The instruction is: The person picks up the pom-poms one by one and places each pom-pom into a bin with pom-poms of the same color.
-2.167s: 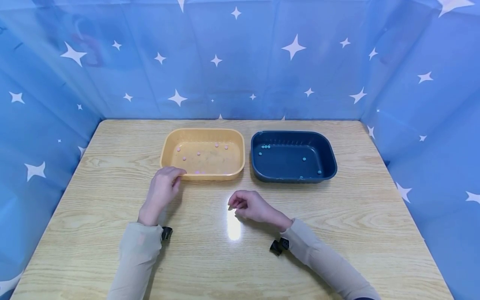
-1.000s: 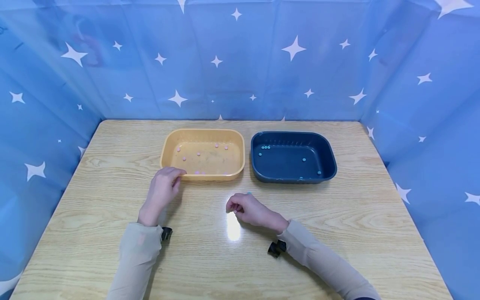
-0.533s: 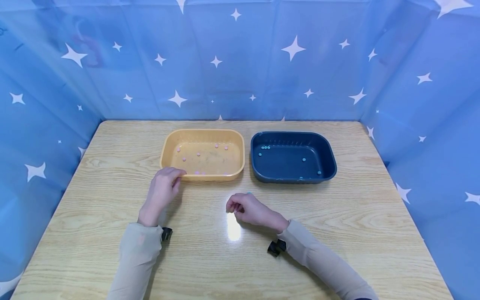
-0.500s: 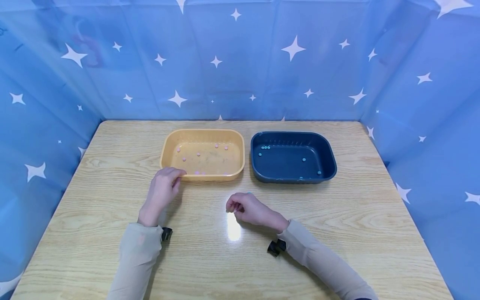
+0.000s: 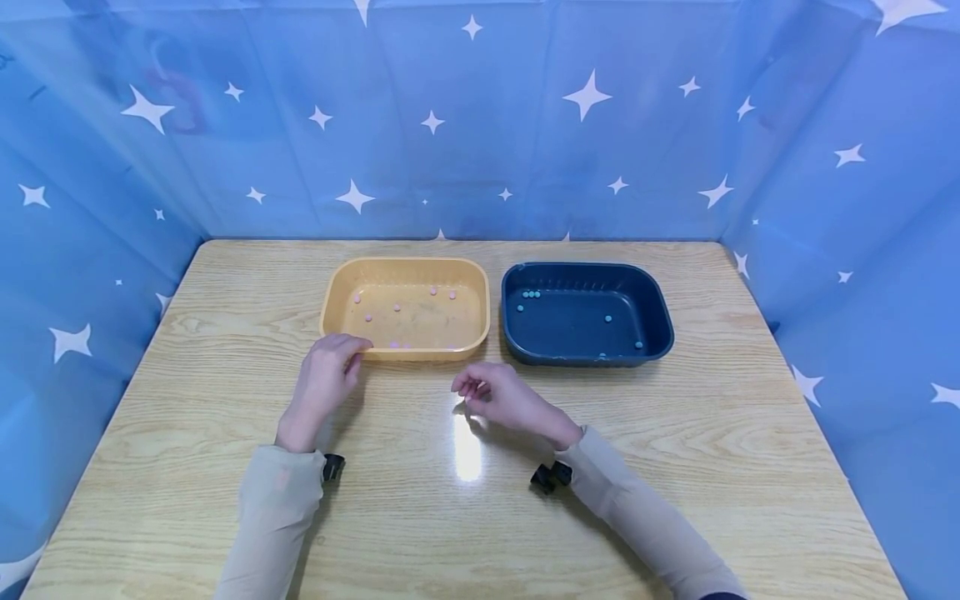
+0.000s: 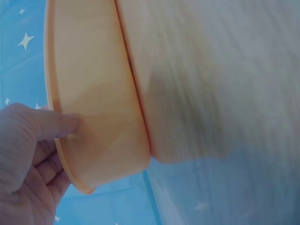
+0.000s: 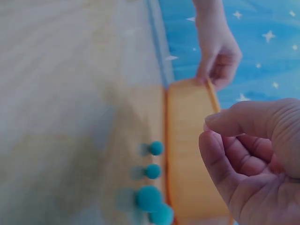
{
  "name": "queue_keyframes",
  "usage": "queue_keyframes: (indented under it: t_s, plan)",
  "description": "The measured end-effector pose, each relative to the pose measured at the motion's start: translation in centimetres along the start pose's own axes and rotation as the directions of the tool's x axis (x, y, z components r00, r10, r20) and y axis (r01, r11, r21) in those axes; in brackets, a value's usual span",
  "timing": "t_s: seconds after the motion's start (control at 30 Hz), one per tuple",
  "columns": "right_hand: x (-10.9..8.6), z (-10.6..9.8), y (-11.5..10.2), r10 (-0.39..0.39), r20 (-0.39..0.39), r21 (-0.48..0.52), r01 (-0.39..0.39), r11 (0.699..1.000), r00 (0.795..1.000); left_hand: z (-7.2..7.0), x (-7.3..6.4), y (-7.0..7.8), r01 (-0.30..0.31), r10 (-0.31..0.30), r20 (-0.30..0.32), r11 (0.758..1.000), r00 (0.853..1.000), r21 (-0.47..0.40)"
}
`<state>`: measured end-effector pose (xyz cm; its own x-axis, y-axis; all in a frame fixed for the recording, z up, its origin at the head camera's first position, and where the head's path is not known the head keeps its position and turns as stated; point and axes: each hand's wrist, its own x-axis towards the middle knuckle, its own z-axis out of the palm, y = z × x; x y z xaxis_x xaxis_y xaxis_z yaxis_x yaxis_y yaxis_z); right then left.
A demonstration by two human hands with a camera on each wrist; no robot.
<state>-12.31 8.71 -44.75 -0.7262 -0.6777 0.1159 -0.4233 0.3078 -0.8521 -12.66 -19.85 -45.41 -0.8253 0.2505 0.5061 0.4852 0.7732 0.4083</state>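
Observation:
My left hand grips the near left rim of a yellow-orange plastic basin, thumb outside on its wall and fingers over the edge in the left wrist view. Several small pink balls lie inside. My right hand is over the table just in front of the gap between the basins. Its thumb and index finger pinch a small pale pink ball, mostly covered by the fingertips. Several teal balls appear beside the yellow basin in the right wrist view; the right hand hides them in the head view.
A dark blue basin stands right of the yellow one, with several teal balls inside. Both are near the back of the wooden table. A blue star-patterned curtain surrounds the table at the back and sides.
My right hand has moved from lower on the table up and toward the basins, its shadow now apart from the fingertips. My left hand has stayed on the yellow basin's rim.

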Motion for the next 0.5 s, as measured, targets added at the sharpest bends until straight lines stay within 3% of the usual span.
queue_keyframes:
  t_s: [0.3, 0.5]
  plan:
    - [1.4, -1.5, -0.7, -0.066, -0.075, -0.007, 0.066, 0.998, 0.995, -0.1, 0.0, 0.1, -0.002, 0.002, 0.004, 1.000, 1.000, 0.002]
    - [2.4, -2.2, -1.2, -0.043, -0.102, 0.023, 0.046, 0.999, 0.994, -0.1, 0.1, 0.1, 0.007, -0.007, 0.007, 1.000, 1.000, 0.002]
